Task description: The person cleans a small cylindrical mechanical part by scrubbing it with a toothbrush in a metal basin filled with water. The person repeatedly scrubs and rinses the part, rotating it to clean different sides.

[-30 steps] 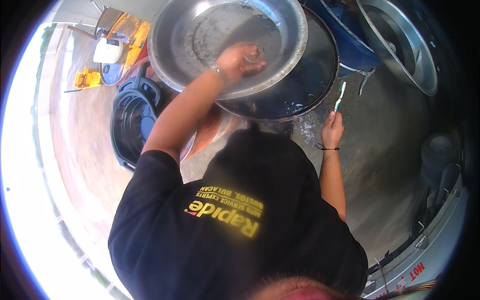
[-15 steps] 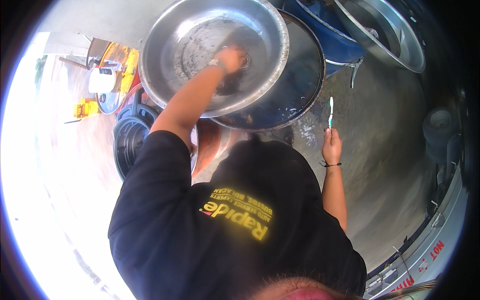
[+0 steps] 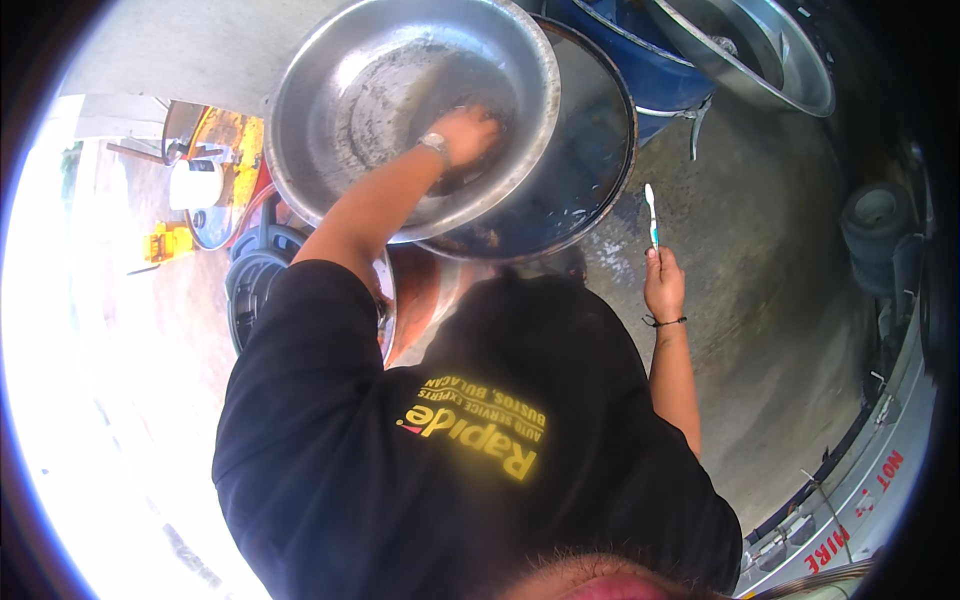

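Observation:
A large round metal basin (image 3: 330, 190) rests on top of a dark drum (image 3: 610, 165). My left hand (image 3: 466, 136) reaches down into the basin, a watch at its wrist. Its fingers curl downward near the bottom; their tips and whatever they hold are hidden. Off to the right, away from the basin, my right hand (image 3: 664, 283) grips a white and teal toothbrush (image 3: 652, 212) by its handle. The brush points upward, its head free above my fist.
Behind the dark drum stands a blue drum (image 3: 640, 70), and a second metal basin (image 3: 805, 85) tilts beside it. Below my left arm sits a dark plastic container (image 3: 246, 300). Yellow equipment (image 3: 232, 140) is at the left. A grey cylindrical object (image 3: 876, 215) stands far right.
My left hand has shifted slightly within the basin, and its fingers show a little more. The right hand keeps the toothbrush almost where it was. The whole view has turned slightly.

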Motion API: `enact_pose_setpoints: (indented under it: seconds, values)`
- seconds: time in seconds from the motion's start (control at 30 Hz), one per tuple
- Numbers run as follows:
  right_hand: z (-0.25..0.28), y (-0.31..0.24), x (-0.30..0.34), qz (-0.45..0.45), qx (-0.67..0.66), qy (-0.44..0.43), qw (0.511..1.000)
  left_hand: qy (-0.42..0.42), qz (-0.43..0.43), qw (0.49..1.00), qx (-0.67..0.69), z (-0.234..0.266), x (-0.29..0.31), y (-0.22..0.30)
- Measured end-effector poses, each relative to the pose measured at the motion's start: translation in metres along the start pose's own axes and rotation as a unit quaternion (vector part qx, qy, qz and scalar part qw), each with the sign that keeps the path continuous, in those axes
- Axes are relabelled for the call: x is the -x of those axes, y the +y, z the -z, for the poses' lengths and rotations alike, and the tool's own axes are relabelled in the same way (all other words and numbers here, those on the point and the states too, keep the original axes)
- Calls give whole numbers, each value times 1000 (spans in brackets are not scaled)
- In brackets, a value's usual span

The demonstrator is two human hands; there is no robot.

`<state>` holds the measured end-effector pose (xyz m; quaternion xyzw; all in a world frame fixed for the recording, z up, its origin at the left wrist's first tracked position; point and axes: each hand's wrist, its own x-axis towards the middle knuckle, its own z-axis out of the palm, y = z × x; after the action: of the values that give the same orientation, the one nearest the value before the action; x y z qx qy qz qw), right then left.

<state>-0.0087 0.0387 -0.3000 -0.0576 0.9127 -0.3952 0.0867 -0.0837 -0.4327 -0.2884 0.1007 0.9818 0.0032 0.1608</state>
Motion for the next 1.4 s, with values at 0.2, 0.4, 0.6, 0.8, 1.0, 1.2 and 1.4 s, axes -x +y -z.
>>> enact_pose_setpoints:
  seconds: [0.2,0.4,0.6,0.8,1.0,1.2,1.4]
  values:
    - [6,-8,-1,9,8,-4,1000,111,70,985,107,6,6,16]
    - [-3,-1,5,2,-7,-3,1000,16,37,990,139,7,23,-13]
    - [-4,-6,3,7,-14,-17,1000,41,-42,996,73,4,37,-29]
    - [0,-25,-7,46,-16,-28,998,32,0,999,40,1,42,-14]
    - [-7,-127,-48,228,-14,26,973,-13,74,966,248,2,33,-21]
    - [-28,-239,-117,341,242,-37,908,-16,247,653,716,25,68,-27]
    - [-99,-309,-170,267,334,-204,881,2,136,985,108,35,75,-11]
